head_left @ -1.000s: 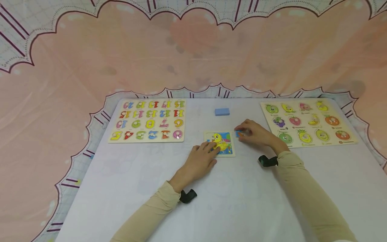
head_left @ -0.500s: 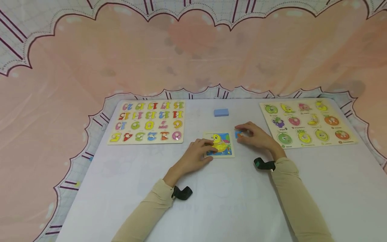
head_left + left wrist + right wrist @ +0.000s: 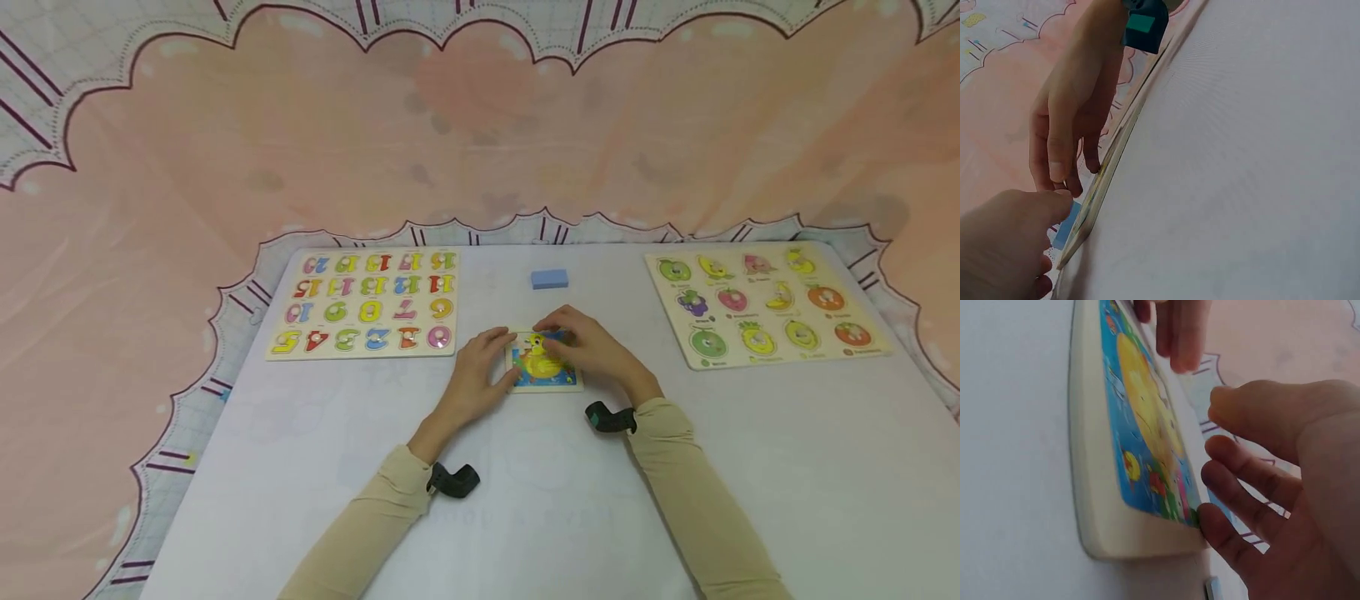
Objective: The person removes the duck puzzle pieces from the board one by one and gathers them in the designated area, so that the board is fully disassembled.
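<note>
A small square duck puzzle (image 3: 544, 385) lies on the white table between both hands, its yellow duck on a blue background. My left hand (image 3: 474, 375) is at its left side, fingers loosely bent and thumb near the lower left edge. My right hand (image 3: 596, 350) is over the puzzle's upper right part, thumb and forefinger close together above the duck. In the right wrist view, my right hand's fingers (image 3: 1229, 534) stand beside the far edge of the puzzle, and no piece shows between them. Whether the fingertips pinch a piece is hidden in the head view.
A blue block (image 3: 550, 279) lies beyond the puzzle. A number board (image 3: 360, 304) stands to the left and a fruit board (image 3: 765, 308) to the right. At the bottom of the right wrist view a small grey-blue object (image 3: 1211, 589) lies near the puzzle's edge.
My right hand, which held a small blue and orange piece right of the puzzle, has moved left over it. My left hand has drawn off the picture to the left edge.
</note>
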Demonstrator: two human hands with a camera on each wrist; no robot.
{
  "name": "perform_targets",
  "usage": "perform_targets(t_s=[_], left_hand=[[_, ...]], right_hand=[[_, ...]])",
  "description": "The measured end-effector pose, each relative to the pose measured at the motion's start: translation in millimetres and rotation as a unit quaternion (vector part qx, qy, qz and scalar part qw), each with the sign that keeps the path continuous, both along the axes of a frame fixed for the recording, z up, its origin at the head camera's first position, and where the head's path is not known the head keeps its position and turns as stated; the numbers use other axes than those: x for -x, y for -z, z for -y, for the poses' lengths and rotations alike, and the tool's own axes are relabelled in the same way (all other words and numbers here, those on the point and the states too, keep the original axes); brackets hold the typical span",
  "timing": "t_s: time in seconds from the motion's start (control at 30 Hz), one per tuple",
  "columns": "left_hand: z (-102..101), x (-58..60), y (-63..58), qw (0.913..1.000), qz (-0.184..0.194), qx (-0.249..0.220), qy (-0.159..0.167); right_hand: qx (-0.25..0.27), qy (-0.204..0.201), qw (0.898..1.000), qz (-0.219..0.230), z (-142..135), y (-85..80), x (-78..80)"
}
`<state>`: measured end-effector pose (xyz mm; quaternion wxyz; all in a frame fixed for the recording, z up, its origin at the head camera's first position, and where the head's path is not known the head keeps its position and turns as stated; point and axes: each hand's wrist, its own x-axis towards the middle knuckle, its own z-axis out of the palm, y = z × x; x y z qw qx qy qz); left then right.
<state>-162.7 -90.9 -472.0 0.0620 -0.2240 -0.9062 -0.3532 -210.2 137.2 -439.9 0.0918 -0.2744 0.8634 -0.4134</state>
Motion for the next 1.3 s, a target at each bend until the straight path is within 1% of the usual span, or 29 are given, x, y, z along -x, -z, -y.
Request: perform_targets(t_s=[0.07,0.13,0.23,0.33,0.53,0.77,0.93,1.17,1.3], left_hand=[[-2,-0.7,0.0,0.9992,-0.001,0.039,-0.002],[-3,-1.7,-0.1,0.9978,-0.003,0.067,-0.001],[-4,-2.8,-0.8,0.9964,-0.005,0.084,0.001],[-4,-3.8,-1.4,0.9960,-0.005,0.089,0.000],[-3,-5.3,-1.6,0.9955,-0.007,0.094,0.002],[-3,-6.7,-1.8,0.9959,-0.009,0.090,-0.005],[-2,-6.5,-3.1,0.9963,-0.003,0.086,-0.004],[-3,-4.3,-2.7,0.9963,-0.001,0.086,-0.004],[-3,-3.3,-1.5,0.9960,-0.002,0.089,-0.006]], right_hand=[[-0.016,-0.002,1.000,-0.004,3,1.6,-0.9],[-0.031,-0.001,0.999,-0.013,6,2.8,-2.0],[-0.048,-0.006,0.998,-0.031,8,5.8,-3.3],[-0.068,-0.010,0.996,-0.056,10,9.4,-4.0],[-0.088,0.002,0.992,-0.093,15,13.5,-6.7],[-0.095,0.020,0.991,-0.094,19,14.7,-8.4],[-0.091,0.025,0.991,-0.091,21,14.4,-7.5],[-0.073,0.019,0.992,-0.099,20,13.3,-7.1],[-0.054,0.022,0.995,-0.084,20,12.1,-6.9]])
